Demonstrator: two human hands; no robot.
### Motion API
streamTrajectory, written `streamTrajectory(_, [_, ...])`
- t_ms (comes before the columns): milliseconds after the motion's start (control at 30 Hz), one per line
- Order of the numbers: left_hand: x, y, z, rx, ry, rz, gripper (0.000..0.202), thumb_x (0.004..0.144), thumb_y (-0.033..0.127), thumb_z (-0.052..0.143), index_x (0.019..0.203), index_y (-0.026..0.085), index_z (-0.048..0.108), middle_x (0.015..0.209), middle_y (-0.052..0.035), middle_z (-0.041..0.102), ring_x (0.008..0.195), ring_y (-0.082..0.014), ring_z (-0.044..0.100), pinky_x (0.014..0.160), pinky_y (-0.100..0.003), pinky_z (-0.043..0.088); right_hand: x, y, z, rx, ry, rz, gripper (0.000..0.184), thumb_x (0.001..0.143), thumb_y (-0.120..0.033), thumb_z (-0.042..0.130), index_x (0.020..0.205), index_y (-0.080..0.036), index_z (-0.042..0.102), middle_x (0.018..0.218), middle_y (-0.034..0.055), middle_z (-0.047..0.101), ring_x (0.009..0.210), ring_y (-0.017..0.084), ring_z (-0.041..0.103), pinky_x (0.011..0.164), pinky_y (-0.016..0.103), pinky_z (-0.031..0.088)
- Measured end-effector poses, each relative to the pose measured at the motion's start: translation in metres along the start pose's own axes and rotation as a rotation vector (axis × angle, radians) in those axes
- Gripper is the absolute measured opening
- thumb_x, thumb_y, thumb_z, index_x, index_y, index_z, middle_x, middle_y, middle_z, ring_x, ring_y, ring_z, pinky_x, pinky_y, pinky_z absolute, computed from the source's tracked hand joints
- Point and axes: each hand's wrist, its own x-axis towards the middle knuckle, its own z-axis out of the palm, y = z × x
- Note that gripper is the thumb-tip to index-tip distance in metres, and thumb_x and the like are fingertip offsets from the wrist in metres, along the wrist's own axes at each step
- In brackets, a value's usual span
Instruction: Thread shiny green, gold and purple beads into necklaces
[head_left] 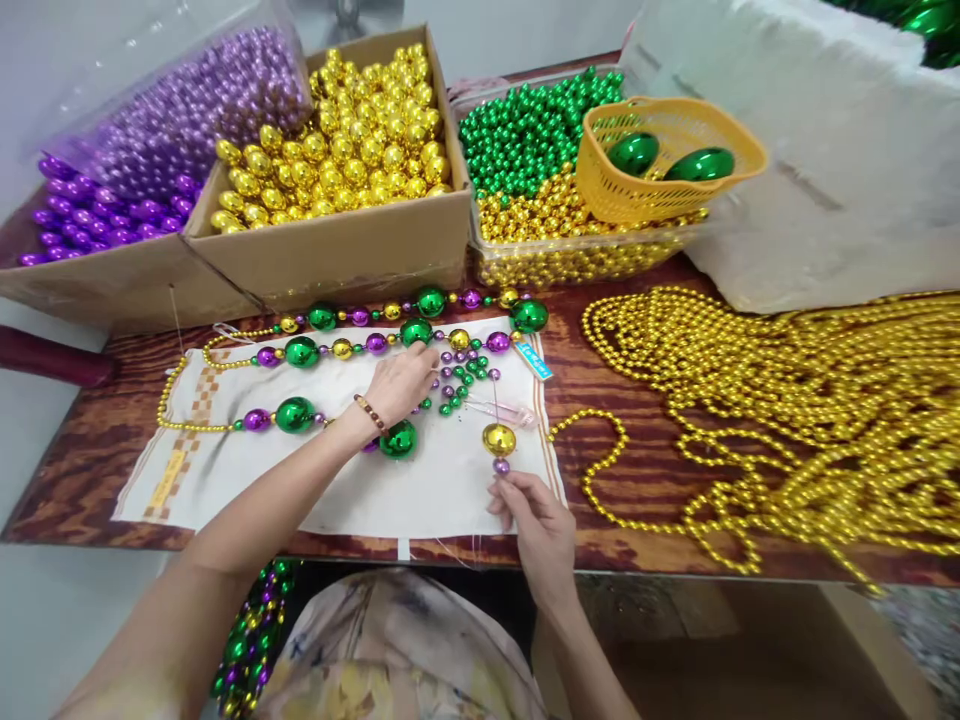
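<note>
My right hand [536, 515] pinches the lower end of a thin beading needle [496, 402] near the front of the white cloth [442, 490]. Threaded on it are a small purple bead [501, 466] just above my fingertips and a large gold bead [499, 439]; another purple bead [494, 374] sits at its upper end. My left hand [405, 385], a beaded bracelet on its wrist, reaches to a pile of small green and purple beads [466, 375]. Its fingers are closed, and what they hold is hidden. A strung bead necklace [302, 352] loops across the cloth, partly under my left arm.
Boxes of purple beads [97, 215] and gold beads [337, 140] stand behind, beside a clear tub [570, 268] of small beads. A yellow basket [675, 195] with large green beads rests on the tub. Gold bead chains [787, 430] cover the table's right side.
</note>
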Motion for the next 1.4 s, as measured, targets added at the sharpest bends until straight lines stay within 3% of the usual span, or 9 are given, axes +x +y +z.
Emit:
streamTrajectory(200, [0.005, -0.002, 0.000, 0.217, -0.051, -0.070, 0.026, 0.098, 0.016, 0.041, 0.110, 0.017, 0.063, 0.109, -0.0127, 0.067, 0.092, -0.0263, 0.070, 0.071, -0.034, 0.048, 0.000, 0.003, 0.000, -0.017, -0.007, 0.003, 0.021, 0.088, -0.037, 0.067, 0.082, -0.017, 0.069, 0.061, 0.0006, 0.063, 0.049, 0.011, 0.049, 0.047, 0.022, 0.041])
streamTrajectory(400, [0.008, -0.009, 0.009, 0.088, -0.012, -0.092, 0.023, 0.095, 0.017, 0.046, 0.112, 0.013, 0.061, 0.108, -0.0168, 0.069, 0.100, -0.0332, 0.069, 0.079, -0.043, 0.051, -0.001, 0.005, 0.001, -0.037, -0.018, 0.011, 0.022, 0.089, -0.038, 0.066, 0.084, -0.017, 0.068, 0.062, 0.0007, 0.064, 0.048, 0.011, 0.048, 0.047, 0.023, 0.039])
streamTrajectory(500, [0.001, -0.012, 0.004, -0.367, 0.079, -0.119, 0.012, 0.091, 0.022, 0.057, 0.099, 0.015, 0.061, 0.104, -0.0138, 0.069, 0.100, -0.0298, 0.069, 0.082, -0.042, 0.053, 0.000, -0.001, 0.001, -0.038, -0.029, -0.012, 0.020, 0.089, -0.037, 0.066, 0.085, -0.017, 0.069, 0.066, 0.0019, 0.066, 0.052, 0.012, 0.054, 0.049, 0.023, 0.041])
streamTrajectory(567, [-0.008, -0.012, -0.002, -0.903, 0.084, -0.161, 0.011, 0.088, 0.024, 0.063, 0.095, 0.016, 0.060, 0.097, -0.0091, 0.070, 0.090, -0.0237, 0.071, 0.077, -0.036, 0.055, -0.001, -0.008, 0.002, -0.053, -0.055, -0.049, 0.019, 0.090, -0.035, 0.064, 0.084, -0.018, 0.068, 0.066, 0.0015, 0.065, 0.054, 0.013, 0.056, 0.050, 0.023, 0.042])
streamTrajectory(667, [-0.025, -0.009, -0.012, -1.645, 0.003, -0.207, 0.017, 0.084, 0.026, 0.069, 0.097, 0.015, 0.064, 0.091, -0.0055, 0.071, 0.080, -0.0174, 0.072, 0.075, -0.032, 0.058, -0.003, -0.020, 0.003, -0.093, -0.126, -0.111, 0.020, 0.093, -0.033, 0.061, 0.080, -0.019, 0.067, 0.062, -0.0005, 0.061, 0.053, 0.012, 0.055, 0.051, 0.022, 0.042])
streamTrajectory(800, [-0.043, -0.001, -0.019, -2.074, -0.047, -0.231, 0.019, 0.084, 0.022, 0.073, 0.100, 0.014, 0.070, 0.092, -0.0059, 0.074, 0.083, -0.0172, 0.074, 0.082, -0.031, 0.060, -0.006, -0.032, 0.004, -0.156, -0.222, -0.175, 0.021, 0.095, -0.032, 0.060, 0.079, -0.019, 0.066, 0.062, -0.0023, 0.057, 0.054, 0.011, 0.054, 0.055, 0.021, 0.043])
streamTrajectory(1000, [-0.052, 0.001, -0.015, -2.202, -0.042, -0.200, 0.019, 0.089, 0.017, 0.067, 0.107, 0.012, 0.071, 0.088, -0.0081, 0.075, 0.086, -0.0192, 0.075, 0.085, -0.033, 0.061, -0.009, -0.037, 0.008, -0.225, -0.235, -0.163, 0.023, 0.096, -0.034, 0.060, 0.078, -0.020, 0.064, 0.059, -0.0034, 0.055, 0.053, 0.011, 0.052, 0.052, 0.021, 0.040])
streamTrajectory(1400, [-0.054, 0.005, -0.012, -2.089, 0.060, -0.205, 0.026, 0.080, 0.022, 0.077, 0.105, 0.015, 0.072, 0.084, -0.0052, 0.074, 0.083, -0.0193, 0.075, 0.089, -0.039, 0.060, -0.014, -0.030, 0.007, -0.235, -0.168, -0.064, 0.030, 0.095, -0.042, 0.060, 0.076, -0.019, 0.064, 0.055, -0.0031, 0.052, 0.048, 0.011, 0.048, 0.048, 0.021, 0.039])
